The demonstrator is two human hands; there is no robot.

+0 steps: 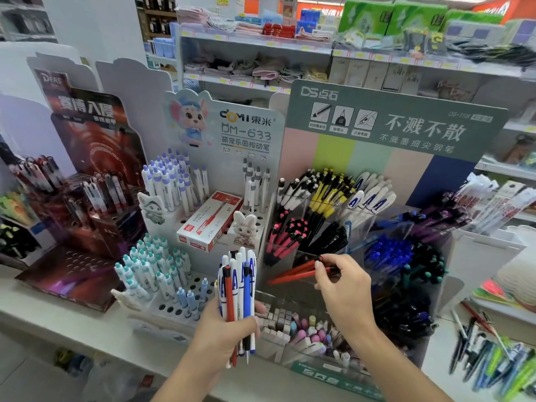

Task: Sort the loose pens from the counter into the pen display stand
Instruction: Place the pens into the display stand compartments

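You are mid-sort: your right hand (342, 281) pinches two red pens (293, 273) by their top ends between thumb and fingers (319, 265), their tips angled down into a clear compartment of the pen display stand (385, 221). Next, lower and release them there. Your left hand (229, 329) grips a bundle of pens (239, 288) upright, beside the stand, above the counter (66, 320)

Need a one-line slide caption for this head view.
Left hand grips a pen bundle while right hand pinches red pens at the clear display stand.
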